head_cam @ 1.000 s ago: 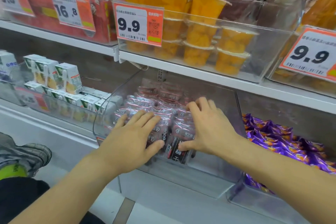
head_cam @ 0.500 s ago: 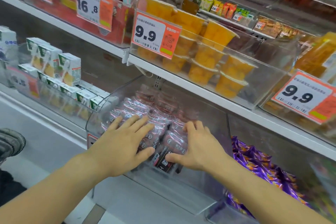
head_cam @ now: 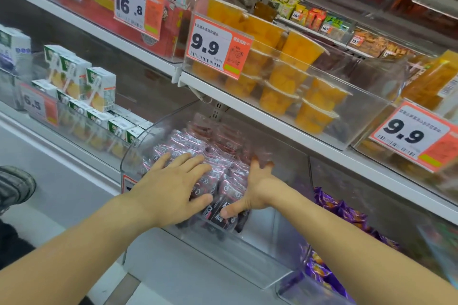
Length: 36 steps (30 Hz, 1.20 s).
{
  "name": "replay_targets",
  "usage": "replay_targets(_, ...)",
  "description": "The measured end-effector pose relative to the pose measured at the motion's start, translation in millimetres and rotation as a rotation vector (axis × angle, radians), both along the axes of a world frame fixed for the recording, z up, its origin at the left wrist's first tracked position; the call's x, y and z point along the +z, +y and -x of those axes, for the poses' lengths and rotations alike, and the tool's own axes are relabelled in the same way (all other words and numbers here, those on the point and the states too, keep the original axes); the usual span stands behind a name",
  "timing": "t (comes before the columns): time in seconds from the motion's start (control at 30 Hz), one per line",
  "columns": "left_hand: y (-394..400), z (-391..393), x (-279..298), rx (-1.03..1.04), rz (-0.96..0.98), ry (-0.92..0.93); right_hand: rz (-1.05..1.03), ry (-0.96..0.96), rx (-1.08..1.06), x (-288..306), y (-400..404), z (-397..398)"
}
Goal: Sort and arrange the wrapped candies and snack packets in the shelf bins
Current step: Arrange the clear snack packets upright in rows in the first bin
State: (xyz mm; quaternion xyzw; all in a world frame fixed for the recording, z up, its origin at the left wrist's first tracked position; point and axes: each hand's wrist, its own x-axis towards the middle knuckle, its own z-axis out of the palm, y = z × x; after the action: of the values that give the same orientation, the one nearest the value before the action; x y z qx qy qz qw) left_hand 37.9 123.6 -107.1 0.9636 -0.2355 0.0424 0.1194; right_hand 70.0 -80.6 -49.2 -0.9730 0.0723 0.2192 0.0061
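A clear plastic bin [head_cam: 223, 255] on the lower shelf holds several pink-and-dark wrapped snack packets [head_cam: 188, 143], stacked in rows. My left hand [head_cam: 171, 188] lies flat on the left part of the pile with its fingers straight. My right hand [head_cam: 255, 188] stands on edge against the right side of the pile. Its fingers reach down beside the packets and its thumb presses a dark packet at the front. The bin's right front corner shows no packets. Purple wrapped candies [head_cam: 347, 210] fill the neighbouring bin to the right.
Small juice cartons [head_cam: 99, 86] stand in a bin to the left. Above, a clear bin of orange fruit cups [head_cam: 285, 82] carries a 9.9 price tag [head_cam: 215, 47]. The upper shelf edge overhangs the packet bin. A shoe [head_cam: 14, 186] shows at far left.
The view swung up and right. My right hand turned from lying flat on the packets to standing on edge at the pile's right side. My left hand stayed flat on the pile.
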Motion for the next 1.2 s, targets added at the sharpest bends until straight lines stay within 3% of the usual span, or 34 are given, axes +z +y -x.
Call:
replay_targets(0.2, 1, 3, -1, -0.003, 0.025, -0.015, -0.036, -0.067, -0.017, 4, -11, 6)
replay_targets(0.4, 2, 3, -3, -0.009, 0.034, -0.028, -0.017, -0.004, 0.009, 10, -13, 6)
replay_targets(0.5, 2, 2, -4, -0.004, 0.047, -0.044, -0.068, -0.216, 0.112, 16, -15, 16)
replay_targets(0.6, 1, 3, -4, -0.001, 0.058, -0.044, -0.044, -0.436, 0.36, 7, -13, 32)
replay_targets(0.93, 2, 4, -5, 0.001, 0.054, -0.062, -0.091, -0.458, 0.453, -8, -15, 35)
replay_targets(1.1, 2, 3, -7, -0.007, 0.065, -0.071, -0.001, -0.456, 0.276, -9, -14, 39)
replay_targets(1.2, 2, 2, -8, 0.001, 0.068, -0.073, -0.115, -0.216, 0.006, -12, -13, 30)
